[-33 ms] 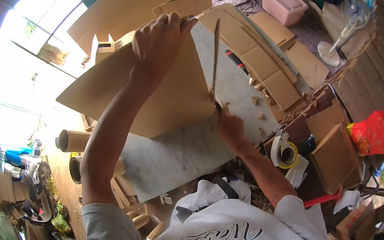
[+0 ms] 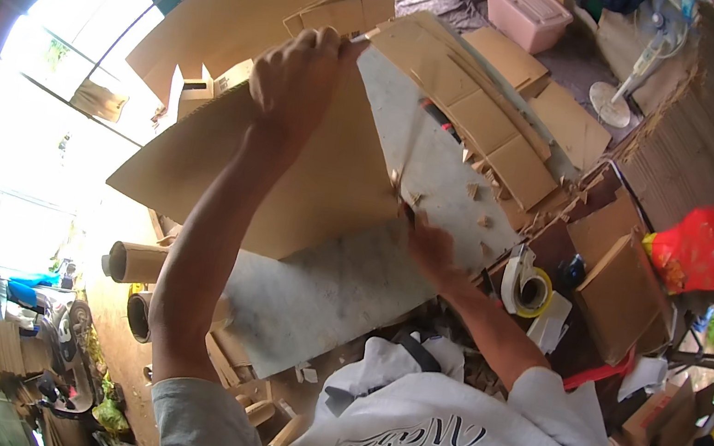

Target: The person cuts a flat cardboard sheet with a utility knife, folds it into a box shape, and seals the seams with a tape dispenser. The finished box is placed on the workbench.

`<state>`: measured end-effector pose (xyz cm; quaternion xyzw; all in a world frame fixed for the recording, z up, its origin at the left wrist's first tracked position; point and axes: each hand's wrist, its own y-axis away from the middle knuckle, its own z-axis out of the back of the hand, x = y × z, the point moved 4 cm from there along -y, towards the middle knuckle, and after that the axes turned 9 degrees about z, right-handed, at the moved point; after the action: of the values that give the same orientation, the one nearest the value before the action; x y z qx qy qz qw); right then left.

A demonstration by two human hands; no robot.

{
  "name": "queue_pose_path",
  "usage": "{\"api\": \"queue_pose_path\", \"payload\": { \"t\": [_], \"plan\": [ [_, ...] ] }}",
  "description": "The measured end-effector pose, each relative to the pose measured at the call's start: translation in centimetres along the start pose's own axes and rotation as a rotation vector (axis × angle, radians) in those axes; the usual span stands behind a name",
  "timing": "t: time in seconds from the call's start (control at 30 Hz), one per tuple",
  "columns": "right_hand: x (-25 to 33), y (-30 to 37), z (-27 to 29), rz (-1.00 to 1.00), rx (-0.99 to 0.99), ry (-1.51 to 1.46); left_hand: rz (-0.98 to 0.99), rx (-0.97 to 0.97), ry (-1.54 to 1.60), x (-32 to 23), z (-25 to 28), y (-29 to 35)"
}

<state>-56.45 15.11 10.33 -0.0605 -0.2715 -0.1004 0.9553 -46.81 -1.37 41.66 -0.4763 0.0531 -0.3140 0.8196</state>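
Brown cardboard sheet [image 2: 338, 164] stands tilted over the left part of the grey table [image 2: 317, 296], one rounded corner pointing off past the table's left edge. I have the left hand [image 2: 299, 74] up at the sheet's top edge, fingers bent over it, grasping the cardboard. I have the right hand [image 2: 430, 251] low at the sheet's right-hand corner, above the table, fingers clenched round a dark tool [image 2: 407, 213]; too small and shadowed for me to tell what kind. Thin strip [image 2: 411, 138], blurred, rises from just by that tool, beside the sheet's right edge.

Flattened cardboard [image 2: 486, 117] lies along the table's far right edge. Red-and-black tool [image 2: 438, 114] sits on the table just beside it, partly hidden. Cardboard scraps [image 2: 474, 191] are scattered on the table toward its right corner. Off that corner I get a white tape dispenser [image 2: 512, 280] with a yellow-rimmed roll, and a white box [image 2: 551, 321] next to it. Cardboard tubes [image 2: 137, 264] lie left of the table's near left corner.

Farther out: red bag [image 2: 698, 254] with a yellow handle at right, pink bin [image 2: 527, 16] on the floor beyond the table's far edge. Grey shirt [image 2: 436, 432] fills my lower view.
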Motion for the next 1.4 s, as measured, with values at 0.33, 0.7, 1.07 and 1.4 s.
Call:
{"api": "queue_pose_path", "payload": {
  "t": [0.33, 0.7, 1.07, 1.4],
  "plan": [
    [1.1, -2.0, -0.2, -0.075, -0.053, -0.209, 0.025, -0.025, -0.004, 0.6, -0.5, -0.5],
    [0.2, -1.0, -1.1, -0.108, 0.001, -0.205, 0.05, -0.036, 0.032, 0.3, -0.6, -0.7],
    [-2.3, -1.2, -4.8, -0.083, -0.022, -0.121, 0.074, -0.027, 0.056, 0.4, -1.1, -1.7],
    [-3.2, -0.2, -5.1, -0.069, -0.091, -0.175, 0.113, 0.038, 0.142, 0.1, -2.3, -1.8]
  ]
}}
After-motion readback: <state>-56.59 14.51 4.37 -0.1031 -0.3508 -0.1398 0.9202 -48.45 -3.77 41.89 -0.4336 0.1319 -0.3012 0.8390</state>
